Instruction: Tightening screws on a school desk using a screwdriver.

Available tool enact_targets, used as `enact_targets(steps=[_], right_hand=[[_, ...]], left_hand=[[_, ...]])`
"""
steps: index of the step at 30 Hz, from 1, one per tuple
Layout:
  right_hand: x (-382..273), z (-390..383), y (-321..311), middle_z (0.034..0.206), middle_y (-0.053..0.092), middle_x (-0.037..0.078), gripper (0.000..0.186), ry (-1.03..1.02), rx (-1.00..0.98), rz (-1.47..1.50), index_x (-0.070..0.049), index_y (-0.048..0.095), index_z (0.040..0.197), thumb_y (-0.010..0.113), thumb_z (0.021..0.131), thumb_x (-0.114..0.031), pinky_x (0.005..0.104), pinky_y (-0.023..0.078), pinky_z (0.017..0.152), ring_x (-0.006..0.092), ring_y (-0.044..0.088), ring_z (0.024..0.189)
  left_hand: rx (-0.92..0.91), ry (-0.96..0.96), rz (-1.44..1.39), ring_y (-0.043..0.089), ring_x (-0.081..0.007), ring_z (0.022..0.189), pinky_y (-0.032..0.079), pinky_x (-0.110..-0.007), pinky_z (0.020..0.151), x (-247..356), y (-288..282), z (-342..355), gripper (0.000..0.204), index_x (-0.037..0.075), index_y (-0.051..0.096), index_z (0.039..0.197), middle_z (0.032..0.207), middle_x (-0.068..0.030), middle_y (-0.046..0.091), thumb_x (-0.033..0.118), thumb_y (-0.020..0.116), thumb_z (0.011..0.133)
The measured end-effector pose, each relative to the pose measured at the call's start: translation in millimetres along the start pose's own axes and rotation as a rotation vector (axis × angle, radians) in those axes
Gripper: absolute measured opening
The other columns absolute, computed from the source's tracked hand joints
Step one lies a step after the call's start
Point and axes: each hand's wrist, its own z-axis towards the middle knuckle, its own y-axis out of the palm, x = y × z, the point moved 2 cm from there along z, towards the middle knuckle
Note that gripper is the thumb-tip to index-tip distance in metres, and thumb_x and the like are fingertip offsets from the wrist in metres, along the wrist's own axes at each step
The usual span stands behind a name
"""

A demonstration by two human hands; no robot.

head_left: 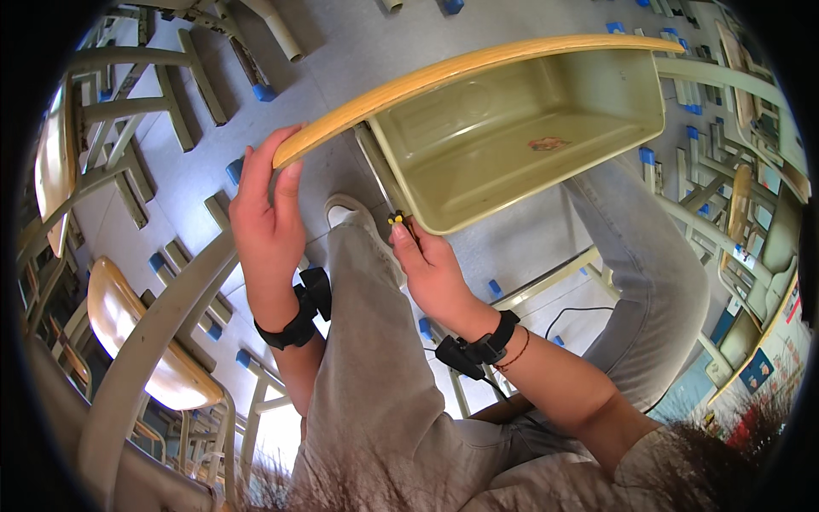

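A desk's wooden top lies tipped above my knees, showing a beige plastic drawer tray with a small reddish mark inside. My left hand grips the left end of the wooden edge, fingers wrapped round it. My right hand is closed on a small black-and-yellow object, partly hidden by the fingers, at the metal rail beside the tray's near left corner. What exactly that object is, I cannot make out. Black straps with devices sit on both wrists, and a cable trails from the right one.
Wooden chair seats and metal frames with blue foot caps surround me on the tiled floor. More stacked furniture stands at the right. My legs extend forward beneath and beside the tray, the left shoe showing below it.
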Motion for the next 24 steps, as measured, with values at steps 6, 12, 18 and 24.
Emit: enact_targets(steps=[6,12,18,24], right_hand=[[6.7,0.8,1.8,0.065,0.035,-0.006,0.031,0.167,-0.073,0.350,-0.008,0.051,0.090,0.043,0.107,-0.032,0.0207,0.025,0.049,0.0037,0.031,0.057],[-2.0,3.5,3.3,0.066,0.037,-0.005,0.031,0.181,-0.084,0.386,-0.008,0.051,0.091,0.044,0.107,-0.034,0.0202,0.025,0.049,0.0037,0.032,0.057],[-2.5,2.5,-0.8,0.068,0.041,-0.005,0.033,0.192,-0.092,0.406,-0.007,0.052,0.089,0.046,0.107,-0.035,0.0227,0.031,0.052,0.0049,0.036,0.059],[-0.9,1.8,-0.9,0.068,0.043,-0.005,0.033,0.185,-0.100,0.367,-0.006,0.052,0.089,0.046,0.107,-0.034,0.0225,0.032,0.052,0.0049,0.038,0.059]], left_hand=[[-0.019,-0.018,0.006,0.059,-0.0128,0.098,0.044,-0.025,0.090,-0.9,-0.3,0.0,0.028,0.002,0.060,0.127,0.114,-0.0072,0.068,0.010,0.054,0.101],[-0.004,-0.012,-0.003,0.059,-0.0127,0.099,0.043,-0.025,0.090,-2.8,-0.8,-0.8,0.029,0.002,0.059,0.128,0.114,-0.0069,0.067,0.012,0.054,0.101],[-0.009,-0.008,0.001,0.058,-0.0118,0.096,0.044,-0.024,0.087,-0.7,0.4,0.1,0.029,0.003,0.060,0.128,0.114,-0.0064,0.068,0.010,0.055,0.101],[0.009,-0.026,-0.024,0.065,-0.0251,0.109,0.028,-0.053,0.117,1.2,0.1,0.4,0.025,0.006,0.061,0.123,0.113,-0.0094,0.069,0.012,0.055,0.100]])
